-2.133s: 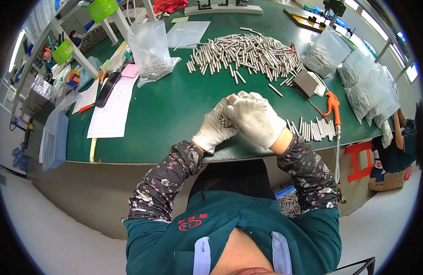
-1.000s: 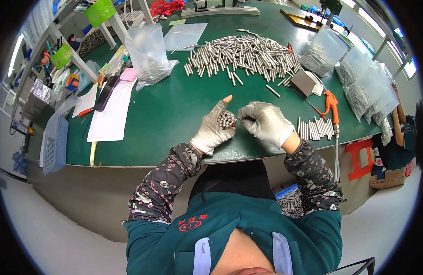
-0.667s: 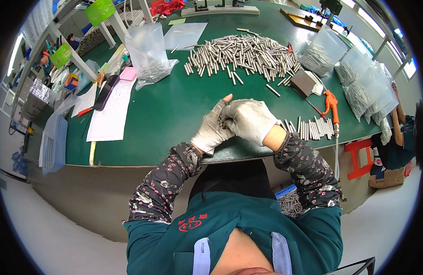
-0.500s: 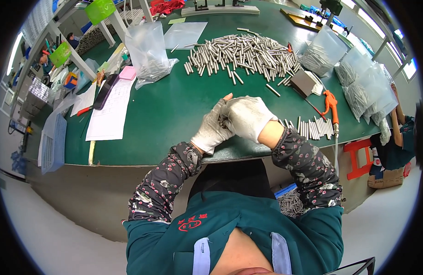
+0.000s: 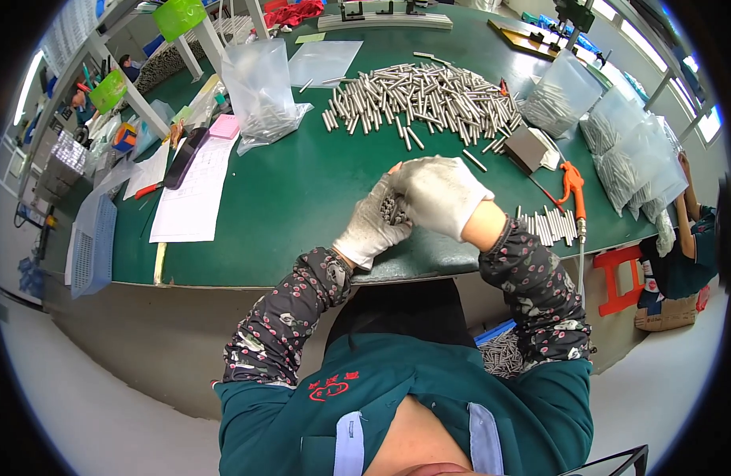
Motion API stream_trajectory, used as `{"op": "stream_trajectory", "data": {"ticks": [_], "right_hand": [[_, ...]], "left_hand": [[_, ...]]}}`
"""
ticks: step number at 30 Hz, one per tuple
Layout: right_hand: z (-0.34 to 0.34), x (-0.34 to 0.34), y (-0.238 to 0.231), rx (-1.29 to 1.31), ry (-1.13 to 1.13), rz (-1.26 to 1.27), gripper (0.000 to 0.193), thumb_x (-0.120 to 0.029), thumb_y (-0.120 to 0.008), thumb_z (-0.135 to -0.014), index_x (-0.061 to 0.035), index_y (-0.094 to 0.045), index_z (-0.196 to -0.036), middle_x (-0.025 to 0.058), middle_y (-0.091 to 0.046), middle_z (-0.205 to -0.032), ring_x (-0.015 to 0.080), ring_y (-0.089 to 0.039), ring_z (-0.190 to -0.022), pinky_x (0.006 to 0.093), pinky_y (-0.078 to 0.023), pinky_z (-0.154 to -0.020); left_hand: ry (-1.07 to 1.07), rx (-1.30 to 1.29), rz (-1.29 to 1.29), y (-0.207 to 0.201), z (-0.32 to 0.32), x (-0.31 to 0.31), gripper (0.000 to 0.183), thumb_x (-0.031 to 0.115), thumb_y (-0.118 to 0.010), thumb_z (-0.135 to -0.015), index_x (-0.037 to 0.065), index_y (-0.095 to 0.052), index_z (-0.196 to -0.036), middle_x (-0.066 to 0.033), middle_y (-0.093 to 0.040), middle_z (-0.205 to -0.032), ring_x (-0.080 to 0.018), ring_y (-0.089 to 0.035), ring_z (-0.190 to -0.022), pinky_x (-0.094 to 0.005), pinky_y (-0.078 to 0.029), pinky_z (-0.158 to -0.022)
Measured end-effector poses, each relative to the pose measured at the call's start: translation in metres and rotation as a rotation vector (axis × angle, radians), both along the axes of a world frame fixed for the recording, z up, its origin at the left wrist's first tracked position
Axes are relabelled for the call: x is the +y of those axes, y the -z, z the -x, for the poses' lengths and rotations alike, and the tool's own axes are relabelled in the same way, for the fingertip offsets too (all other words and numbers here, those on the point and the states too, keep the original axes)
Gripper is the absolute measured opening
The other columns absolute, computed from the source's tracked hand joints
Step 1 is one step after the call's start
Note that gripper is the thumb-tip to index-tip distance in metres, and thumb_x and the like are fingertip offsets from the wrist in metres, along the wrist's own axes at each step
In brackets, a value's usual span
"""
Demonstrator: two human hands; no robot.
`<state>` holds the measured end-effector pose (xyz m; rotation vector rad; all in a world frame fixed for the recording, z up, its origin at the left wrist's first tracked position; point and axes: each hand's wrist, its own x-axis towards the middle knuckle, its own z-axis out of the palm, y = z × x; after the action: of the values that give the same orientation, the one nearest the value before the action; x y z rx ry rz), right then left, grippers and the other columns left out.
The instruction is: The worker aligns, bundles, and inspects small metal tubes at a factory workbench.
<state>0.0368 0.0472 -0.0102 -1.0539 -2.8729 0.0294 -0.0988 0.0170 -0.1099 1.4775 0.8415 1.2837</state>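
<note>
In a white work glove, my left hand (image 5: 369, 230) is closed round a bundle of short metal pins (image 5: 392, 209), whose round ends show between my hands. My right hand (image 5: 445, 193), gloved too, lies over the far side of the bundle with its fingers bent; its fingertips are hidden. Both hands are just above the green table (image 5: 302, 206), close to its front edge. Beyond them spreads a large heap of loose metal pins (image 5: 429, 99). To the right of my right hand a row of pins (image 5: 546, 226) lies side by side.
An orange air gun (image 5: 572, 190) and a brown block (image 5: 527, 149) lie right. Plastic bags of pins (image 5: 560, 95) stand behind them, and another bag (image 5: 262, 99) back left. Paper sheets (image 5: 189, 194) lie left. A co-worker's arm (image 5: 686, 190) shows far right.
My right hand has shifted slightly right and away from me, so more pin ends show between my hands. My left hand has hardly moved.
</note>
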Motion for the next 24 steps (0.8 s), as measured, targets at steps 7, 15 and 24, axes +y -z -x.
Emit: {"op": "stream_trajectory", "data": {"ticks": [7, 15, 24], "right_hand": [[-0.013, -0.005, 0.043, 0.615, 0.030, 0.170, 0.020, -0.016, -0.065, -0.069, -0.0091, -0.064, -0.087, 0.0123, -0.061, -0.082, 0.0285, -0.059, -0.075, 0.0339, -0.048, -0.069], [-0.036, -0.009, 0.045, 1.429, 0.283, 0.895, 0.019, -0.016, -0.051, -0.087, -0.0037, -0.047, -0.101, 0.0067, -0.063, -0.090, 0.0089, -0.053, -0.064, 0.0224, -0.046, -0.057], [-0.037, -0.018, 0.109, 1.314, 0.383, 0.661, 0.018, -0.012, -0.055, -0.083, -0.0013, -0.051, -0.097, 0.0086, -0.062, -0.081, 0.0116, -0.059, -0.068, 0.0250, -0.048, -0.061]], "left_hand": [[0.030, 0.000, 0.002, 0.006, -0.002, 0.004, 0.090, -0.005, -0.066, -0.066, 0.008, -0.019, -0.141, -0.0037, -0.056, -0.108, -0.0109, -0.055, -0.094, -0.0223, -0.044, -0.083], [-0.023, 0.063, 0.078, 0.002, -0.003, -0.002, 0.083, -0.006, -0.063, -0.066, 0.009, -0.026, -0.139, 0.0013, -0.055, -0.080, -0.0062, -0.052, -0.072, -0.0197, -0.044, -0.070], [-0.023, 0.066, 0.150, -0.007, -0.002, -0.005, 0.086, -0.008, -0.066, -0.066, 0.010, -0.025, -0.139, 0.0006, -0.055, -0.085, -0.0068, -0.053, -0.074, -0.0195, -0.044, -0.070]]}}
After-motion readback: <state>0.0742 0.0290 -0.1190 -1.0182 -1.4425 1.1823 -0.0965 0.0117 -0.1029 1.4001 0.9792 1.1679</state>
